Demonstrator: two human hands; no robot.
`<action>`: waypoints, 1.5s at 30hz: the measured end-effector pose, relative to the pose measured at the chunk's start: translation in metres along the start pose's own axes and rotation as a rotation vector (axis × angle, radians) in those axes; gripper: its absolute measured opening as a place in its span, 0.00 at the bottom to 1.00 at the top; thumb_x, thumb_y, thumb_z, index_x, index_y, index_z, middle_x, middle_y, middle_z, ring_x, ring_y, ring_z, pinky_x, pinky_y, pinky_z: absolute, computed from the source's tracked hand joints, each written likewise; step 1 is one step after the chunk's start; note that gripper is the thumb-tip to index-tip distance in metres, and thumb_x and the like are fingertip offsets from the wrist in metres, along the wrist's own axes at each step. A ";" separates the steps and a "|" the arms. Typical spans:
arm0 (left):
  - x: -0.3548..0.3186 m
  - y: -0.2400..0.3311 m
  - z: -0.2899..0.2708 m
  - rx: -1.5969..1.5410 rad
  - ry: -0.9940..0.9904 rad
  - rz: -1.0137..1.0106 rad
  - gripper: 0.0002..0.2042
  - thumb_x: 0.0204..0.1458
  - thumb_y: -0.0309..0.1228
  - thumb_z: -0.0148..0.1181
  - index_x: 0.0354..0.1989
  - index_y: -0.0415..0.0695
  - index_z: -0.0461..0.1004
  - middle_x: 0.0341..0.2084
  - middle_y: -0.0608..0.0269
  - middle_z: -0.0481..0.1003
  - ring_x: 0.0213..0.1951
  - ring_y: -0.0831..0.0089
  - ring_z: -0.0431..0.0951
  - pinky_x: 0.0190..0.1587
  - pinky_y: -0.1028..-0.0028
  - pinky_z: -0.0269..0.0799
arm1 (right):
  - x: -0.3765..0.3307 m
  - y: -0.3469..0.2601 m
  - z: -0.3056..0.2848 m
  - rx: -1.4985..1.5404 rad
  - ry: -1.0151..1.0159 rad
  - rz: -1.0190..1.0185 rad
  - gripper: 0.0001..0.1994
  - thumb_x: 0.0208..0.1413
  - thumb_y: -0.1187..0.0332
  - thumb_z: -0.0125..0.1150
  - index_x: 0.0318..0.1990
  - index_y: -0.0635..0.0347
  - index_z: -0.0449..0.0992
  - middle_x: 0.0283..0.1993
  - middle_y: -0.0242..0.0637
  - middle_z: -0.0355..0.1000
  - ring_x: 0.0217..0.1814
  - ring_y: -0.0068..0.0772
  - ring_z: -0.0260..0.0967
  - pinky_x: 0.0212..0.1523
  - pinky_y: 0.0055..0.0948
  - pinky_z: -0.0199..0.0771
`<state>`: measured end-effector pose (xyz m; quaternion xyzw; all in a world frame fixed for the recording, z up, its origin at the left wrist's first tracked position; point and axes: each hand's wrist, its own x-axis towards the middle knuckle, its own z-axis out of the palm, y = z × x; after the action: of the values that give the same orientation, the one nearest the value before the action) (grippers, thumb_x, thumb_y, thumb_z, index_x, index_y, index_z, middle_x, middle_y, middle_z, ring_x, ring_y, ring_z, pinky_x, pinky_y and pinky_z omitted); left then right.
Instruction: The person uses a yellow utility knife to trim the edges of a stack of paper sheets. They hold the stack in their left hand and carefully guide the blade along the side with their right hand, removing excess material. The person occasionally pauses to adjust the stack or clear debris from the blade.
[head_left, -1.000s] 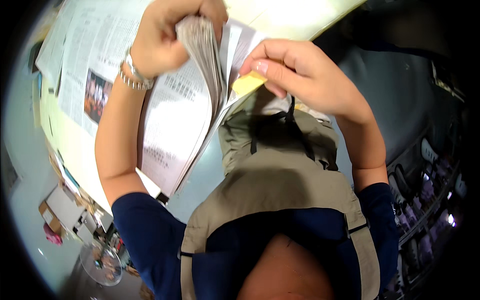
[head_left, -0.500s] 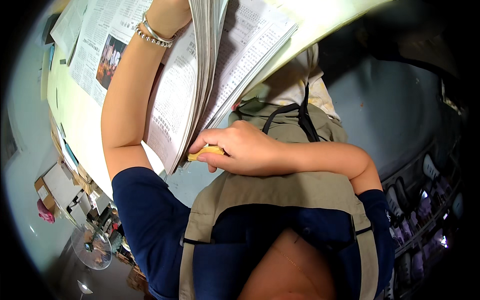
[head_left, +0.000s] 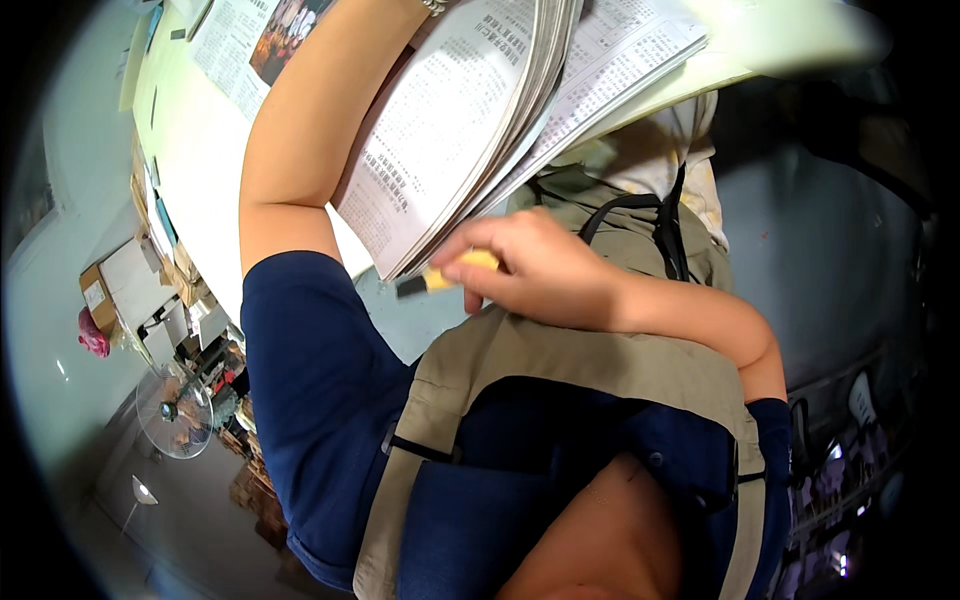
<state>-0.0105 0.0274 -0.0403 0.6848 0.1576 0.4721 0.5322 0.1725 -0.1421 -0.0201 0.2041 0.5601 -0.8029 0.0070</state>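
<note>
Right hand point(head_left: 540, 270) lower — seemingly at newspaper stack point(head_left: 470, 130) edge

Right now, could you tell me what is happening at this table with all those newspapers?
A person in a dark blue shirt and a khaki apron stands at a pale table with a thick stack of newspapers. The left arm reaches up along the stack; its hand is out of the picture. The right hand is at the stack's lower edge, closed on a small yellow tool with a dark tip. More newspaper sheets lie flat on the table.
</note>
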 end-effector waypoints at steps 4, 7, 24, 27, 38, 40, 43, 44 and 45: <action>0.005 -0.007 -0.014 -0.194 -0.034 -0.005 0.14 0.53 0.39 0.58 0.20 0.46 0.68 0.22 0.64 0.69 0.29 0.73 0.67 0.39 0.77 0.61 | -0.001 0.007 -0.005 -0.029 -0.143 0.034 0.11 0.60 0.65 0.54 0.43 0.63 0.77 0.29 0.36 0.78 0.28 0.22 0.74 0.31 0.23 0.71; 0.003 -0.015 -0.024 -0.294 -0.051 0.039 0.12 0.53 0.35 0.57 0.19 0.48 0.68 0.22 0.63 0.70 0.32 0.71 0.69 0.47 0.75 0.62 | -0.017 0.004 -0.025 0.004 -0.088 0.040 0.11 0.60 0.67 0.55 0.43 0.65 0.77 0.31 0.35 0.78 0.29 0.19 0.74 0.31 0.21 0.71; 0.014 0.030 0.024 0.707 -0.309 -0.107 0.07 0.44 0.35 0.47 0.20 0.47 0.62 0.38 0.49 0.79 0.51 0.51 0.75 0.62 0.48 0.54 | -0.111 -0.009 -0.123 0.159 0.890 -0.240 0.11 0.60 0.72 0.55 0.46 0.67 0.76 0.24 0.33 0.74 0.24 0.12 0.67 0.22 0.12 0.54; 0.010 0.029 0.022 0.688 -0.256 -0.013 0.10 0.40 0.38 0.51 0.20 0.45 0.65 0.32 0.50 0.78 0.43 0.52 0.78 0.55 0.52 0.64 | -0.101 -0.013 -0.116 0.094 1.094 -0.369 0.10 0.58 0.73 0.56 0.44 0.69 0.76 0.28 0.34 0.74 0.26 0.15 0.69 0.25 0.12 0.59; 0.011 0.035 0.038 0.788 -0.223 -0.162 0.11 0.30 0.36 0.49 0.19 0.41 0.67 0.41 0.45 0.74 0.33 0.60 0.73 0.43 0.68 0.69 | -0.091 -0.016 -0.119 -0.132 1.116 -0.382 0.08 0.59 0.74 0.56 0.42 0.66 0.78 0.29 0.34 0.74 0.27 0.17 0.71 0.27 0.14 0.64; 0.015 0.034 0.033 0.856 -0.291 -0.120 0.10 0.29 0.38 0.50 0.16 0.45 0.64 0.43 0.45 0.77 0.42 0.51 0.76 0.55 0.57 0.64 | -0.091 -0.017 -0.119 -0.144 1.097 -0.395 0.08 0.59 0.74 0.56 0.42 0.66 0.78 0.29 0.34 0.74 0.26 0.17 0.72 0.27 0.14 0.64; 0.014 0.033 0.031 0.889 -0.326 -0.128 0.11 0.33 0.42 0.51 0.16 0.49 0.63 0.37 0.51 0.80 0.50 0.48 0.75 0.60 0.50 0.58 | -0.090 -0.018 -0.119 -0.136 1.082 -0.408 0.08 0.59 0.75 0.56 0.42 0.66 0.78 0.30 0.34 0.75 0.26 0.17 0.72 0.27 0.14 0.66; 0.013 0.034 0.029 0.889 -0.335 -0.125 0.12 0.35 0.44 0.51 0.16 0.49 0.63 0.37 0.51 0.80 0.50 0.48 0.76 0.59 0.49 0.58 | -0.090 -0.018 -0.119 -0.132 1.079 -0.413 0.08 0.59 0.75 0.56 0.43 0.66 0.78 0.30 0.34 0.75 0.26 0.17 0.72 0.27 0.15 0.66; 0.012 0.036 0.028 0.888 -0.344 -0.121 0.14 0.38 0.46 0.51 0.16 0.49 0.63 0.37 0.51 0.80 0.49 0.49 0.76 0.59 0.49 0.57 | -0.089 -0.018 -0.119 -0.127 1.076 -0.417 0.08 0.58 0.75 0.56 0.43 0.66 0.78 0.30 0.34 0.75 0.26 0.18 0.72 0.27 0.15 0.67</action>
<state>0.0081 0.0063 -0.0027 0.9037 0.2935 0.2070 0.2330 0.2881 -0.0468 -0.0081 0.4679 0.5605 -0.5353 -0.4246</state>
